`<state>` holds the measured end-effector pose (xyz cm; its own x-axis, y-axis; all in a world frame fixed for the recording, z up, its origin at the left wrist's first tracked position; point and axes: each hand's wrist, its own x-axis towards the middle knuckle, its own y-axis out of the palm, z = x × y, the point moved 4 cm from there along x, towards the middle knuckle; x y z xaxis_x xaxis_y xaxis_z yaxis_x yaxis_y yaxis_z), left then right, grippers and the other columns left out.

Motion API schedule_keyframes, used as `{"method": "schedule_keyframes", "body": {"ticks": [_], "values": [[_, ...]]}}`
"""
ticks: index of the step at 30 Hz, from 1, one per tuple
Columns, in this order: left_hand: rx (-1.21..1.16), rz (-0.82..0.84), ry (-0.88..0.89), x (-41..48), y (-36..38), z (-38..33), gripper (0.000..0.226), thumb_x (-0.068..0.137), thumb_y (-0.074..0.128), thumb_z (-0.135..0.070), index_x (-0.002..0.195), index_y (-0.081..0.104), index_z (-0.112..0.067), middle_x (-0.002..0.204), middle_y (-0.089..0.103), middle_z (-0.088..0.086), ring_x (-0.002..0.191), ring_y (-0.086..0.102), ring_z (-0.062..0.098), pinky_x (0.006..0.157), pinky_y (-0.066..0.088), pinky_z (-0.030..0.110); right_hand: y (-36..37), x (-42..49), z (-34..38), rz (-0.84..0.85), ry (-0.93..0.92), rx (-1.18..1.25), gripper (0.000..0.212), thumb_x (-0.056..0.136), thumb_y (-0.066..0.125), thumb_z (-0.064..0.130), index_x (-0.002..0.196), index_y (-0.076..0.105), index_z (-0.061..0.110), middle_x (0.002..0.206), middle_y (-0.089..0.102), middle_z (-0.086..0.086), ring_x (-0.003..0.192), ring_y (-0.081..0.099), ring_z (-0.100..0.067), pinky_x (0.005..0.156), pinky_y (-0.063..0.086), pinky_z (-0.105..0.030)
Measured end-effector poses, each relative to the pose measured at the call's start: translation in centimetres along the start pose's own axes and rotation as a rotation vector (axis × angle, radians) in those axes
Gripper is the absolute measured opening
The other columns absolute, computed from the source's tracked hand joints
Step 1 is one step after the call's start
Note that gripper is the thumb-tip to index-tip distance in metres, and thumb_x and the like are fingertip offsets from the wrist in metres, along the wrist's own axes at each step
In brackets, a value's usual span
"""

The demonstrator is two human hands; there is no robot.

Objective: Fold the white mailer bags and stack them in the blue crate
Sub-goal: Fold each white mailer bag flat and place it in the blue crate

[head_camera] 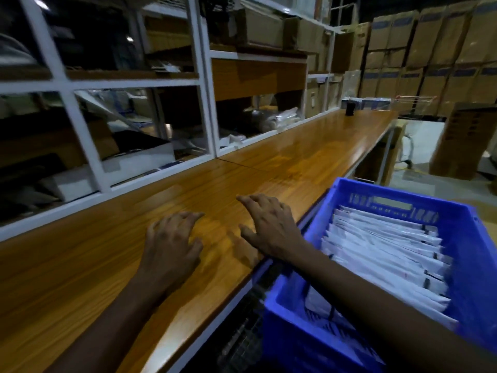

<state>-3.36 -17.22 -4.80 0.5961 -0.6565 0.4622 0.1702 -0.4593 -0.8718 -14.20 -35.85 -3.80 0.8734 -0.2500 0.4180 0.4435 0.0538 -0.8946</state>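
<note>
Nearest, the right forearm crosses above the near corner of the blue crate (301,335), which sits just beside the front edge of the bench (80,278), on the right. In the crate, the white mailer bags (382,254) lie folded in an overlapping stack that fills most of its floor. Both hands are palm down over the bare wooden bench top and hold nothing. The left hand (172,243) has its fingers loosely bent and spread. The right hand (269,227) is a little further on, with its fingers spread wide. Blur hides whether the fingertips touch the wood. Behind the bench runs white-framed shelving (205,103) with packets and boxes. A small dark object (350,109) stands at the bench's far end, and stacked cardboard boxes (430,49) line the back wall.
</note>
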Motion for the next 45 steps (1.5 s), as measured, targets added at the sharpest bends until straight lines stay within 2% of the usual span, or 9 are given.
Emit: {"method": "schedule_keyframes", "body": {"ticks": [7, 18, 24, 27, 29, 31, 33, 38, 45], "values": [[0.152, -0.091, -0.283, -6.6, -5.9, 10.1, 0.048, 0.088, 0.051, -0.041, 0.135, 0.051, -0.033, 0.131, 0.057, 0.000, 0.119, 0.050, 0.023, 0.096, 0.035, 0.048, 4.9, 4.0, 13.6, 0.084, -0.295, 0.053, 0.056, 0.096, 0.044, 0.049, 0.148, 0.036, 0.029, 0.138, 0.047, -0.008, 0.120, 0.047, -0.031, 0.093, 0.042, -0.046], [0.303, -0.157, -0.592, -14.2, -12.1, 19.0, 0.041, 0.094, 0.051, -0.040, 0.135, 0.051, -0.035, 0.134, 0.054, -0.002, 0.124, 0.045, 0.021, 0.102, 0.031, 0.044, 10.8, 3.9, 25.5, 0.104, -0.420, 0.211, 0.044, 0.098, 0.044, 0.043, 0.141, 0.046, 0.030, 0.137, 0.048, -0.002, 0.119, 0.047, -0.025, 0.091, 0.038, -0.039], [0.456, -0.161, -0.741, -15.2, -13.1, 23.9, 0.046, 0.086, 0.051, -0.040, 0.128, 0.062, -0.027, 0.144, 0.049, 0.011, 0.133, 0.040, 0.040, 0.102, 0.029, 0.065, 13.3, 7.4, 29.5, 0.181, -0.388, 0.183, 0.046, 0.097, 0.044, 0.045, 0.138, 0.046, 0.025, 0.136, 0.048, -0.008, 0.121, 0.046, -0.033, 0.094, 0.040, -0.045], [0.477, 0.041, -0.903, -16.6, -11.6, 27.1, 0.055, 0.096, 0.035, -0.053, 0.146, 0.040, -0.033, 0.159, 0.028, 0.009, 0.145, 0.021, 0.041, 0.107, 0.018, 0.072, 14.7, 8.8, 30.6, 0.228, -0.374, 0.125, 0.045, 0.096, 0.041, 0.049, 0.133, 0.047, 0.025, 0.132, 0.047, -0.009, 0.119, 0.044, -0.035, 0.095, 0.037, -0.048], [0.471, 0.102, -0.954, -17.4, -10.4, 28.4, 0.061, 0.097, 0.024, -0.056, 0.151, 0.035, -0.031, 0.159, 0.031, 0.005, 0.146, 0.018, 0.042, 0.106, 0.010, 0.077, 15.3, 9.1, 30.6, 0.217, -0.383, 0.101, 0.041, 0.096, 0.040, 0.050, 0.125, 0.051, 0.024, 0.127, 0.048, -0.009, 0.115, 0.044, -0.034, 0.092, 0.037, -0.046], [0.491, 0.106, -0.954, -17.6, -9.9, 28.5, 0.051, 0.097, 0.043, -0.047, 0.142, 0.052, -0.024, 0.138, 0.058, 0.011, 0.142, 0.031, 0.043, 0.103, 0.009, 0.081, 15.6, 9.2, 30.4, 0.220, -0.392, 0.095, 0.039, 0.097, 0.040, 0.050, 0.124, 0.052, 0.024, 0.126, 0.048, -0.009, 0.114, 0.044, -0.033, 0.090, 0.037, -0.045], [0.552, 0.045, -0.890, -17.4, -9.9, 28.5, 0.032, 0.089, 0.064, -0.034, 0.116, 0.072, -0.019, 0.099, 0.074, 0.015, 0.128, 0.050, 0.043, 0.104, 0.015, 0.080, 15.6, 9.1, 30.2, 0.224, -0.396, 0.110, 0.039, 0.097, 0.041, 0.048, 0.125, 0.053, 0.024, 0.127, 0.048, -0.008, 0.115, 0.044, -0.032, 0.091, 0.037, -0.043], [0.542, -0.049, -0.882, -16.9, -11.1, 27.6, 0.019, 0.095, 0.060, -0.037, 0.106, 0.073, -0.031, 0.106, 0.073, 0.000, 0.130, 0.050, 0.028, 0.114, 0.009, 0.063, 15.5, 9.0, 30.2, 0.239, -0.401, 0.145, 0.037, 0.098, 0.042, 0.047, 0.127, 0.053, 0.027, 0.131, 0.048, -0.006, 0.118, 0.043, -0.031, 0.093, 0.036, -0.043], [0.400, -0.239, -0.738, -15.7, -10.9, 26.0, 0.019, 0.091, 0.064, -0.048, 0.088, 0.077, -0.034, 0.097, 0.074, -0.009, 0.126, 0.052, 0.022, 0.111, 0.013, 0.058, 14.3, 8.4, 31.0, 0.143, -0.436, 0.357, 0.046, 0.092, 0.057, 0.042, 0.137, 0.051, 0.033, 0.133, 0.051, 0.000, 0.125, 0.044, -0.023, 0.096, 0.045, -0.043]]}}
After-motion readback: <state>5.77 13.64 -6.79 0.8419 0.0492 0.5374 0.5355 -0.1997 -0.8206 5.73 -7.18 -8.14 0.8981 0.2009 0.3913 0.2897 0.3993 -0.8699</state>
